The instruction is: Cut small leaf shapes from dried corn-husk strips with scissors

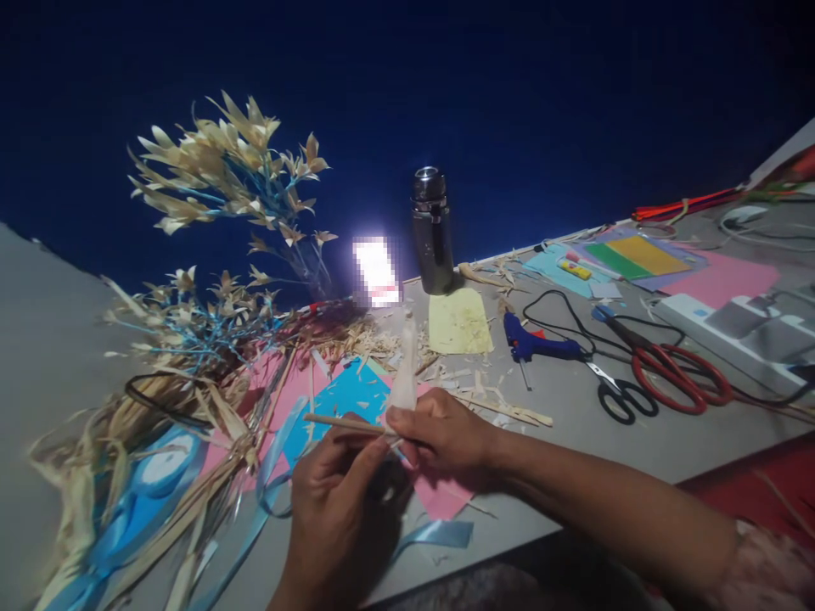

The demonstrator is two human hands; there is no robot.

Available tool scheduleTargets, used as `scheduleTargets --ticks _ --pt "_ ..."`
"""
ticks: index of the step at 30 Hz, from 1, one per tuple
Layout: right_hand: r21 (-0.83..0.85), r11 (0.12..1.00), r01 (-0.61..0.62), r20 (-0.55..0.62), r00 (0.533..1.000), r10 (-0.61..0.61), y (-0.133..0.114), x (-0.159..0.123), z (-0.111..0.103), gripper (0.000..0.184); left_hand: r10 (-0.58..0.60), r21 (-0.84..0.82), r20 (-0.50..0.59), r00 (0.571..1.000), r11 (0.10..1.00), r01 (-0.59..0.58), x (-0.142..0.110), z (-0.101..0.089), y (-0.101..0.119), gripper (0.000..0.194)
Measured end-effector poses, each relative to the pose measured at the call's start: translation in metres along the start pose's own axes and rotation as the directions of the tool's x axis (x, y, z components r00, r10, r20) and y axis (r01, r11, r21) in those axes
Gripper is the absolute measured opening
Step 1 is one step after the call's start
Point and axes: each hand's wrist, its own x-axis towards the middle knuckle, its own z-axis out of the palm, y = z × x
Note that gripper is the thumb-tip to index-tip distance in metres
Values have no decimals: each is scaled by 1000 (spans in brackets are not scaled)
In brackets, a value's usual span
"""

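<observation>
Just above the table's front part, my two hands meet. My left hand (340,496) pinches a thin wooden stick (340,422) that points left. In my right hand (446,434), between thumb and fingers, is a pale dried husk strip (406,361), its long narrow end rising away from me. The strip's lower end touches the stick's right end, where my fingertips partly hide both. Beneath and beyond the hands lie blue paper (347,392) and pink paper (442,501). A light blue ribbon piece (439,535) rests nearer to me.
Dried-petal flowers on blue stems (235,187) stand back left, above a heap of husks (82,509) and blue ribbon. A dark flask (433,238) stands behind yellow paper (455,322). To the right lie a blue glue gun (538,344), black-handled scissors (621,399) and red-handled scissors (681,373).
</observation>
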Motion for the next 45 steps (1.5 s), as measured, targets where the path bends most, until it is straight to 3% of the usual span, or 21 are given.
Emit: scheduleTargets --ticks 5,9,12,15,19,22,26,32,40,45 --pt "202 975 -95 120 990 72 -3 3 -2 59 -20 -100 30 999 995 23 -3 4 8 23" --pt "346 930 -128 225 973 50 -5 11 -15 54 12 -128 32 999 992 -8 -1 3 8 23" --pt "327 943 -61 129 991 19 -9 15 -26 57 -2 -147 -40 999 989 -4 3 -3 7 27" --pt "117 992 55 -12 998 -54 -13 13 -27 61 -5 -96 -81 997 995 -3 4 -6 7 30" --pt "-160 976 149 57 988 -141 -11 4 -12 59 -91 -152 -131 987 986 71 -2 0 6 28" --pt "-260 957 128 2 991 -132 -5 -1 -2 62 -160 -194 -142 977 972 131 -5 7 6 28" --pt "-159 980 119 -33 991 -126 3 -2 2 62 -243 -210 -109 964 953 217 -6 11 5 27" --pt "-5 996 94 -39 995 -94 1 -2 -4 60 -320 -356 47 946 880 315 -3 0 -11 24" --pt "77 978 196 -134 974 -185 -7 7 -7 50 -298 -443 8 955 855 271 0 0 -15 32" --pt "78 970 229 -157 964 -215 -12 14 -20 45 -302 -339 -85 949 905 258 0 -11 -11 42"
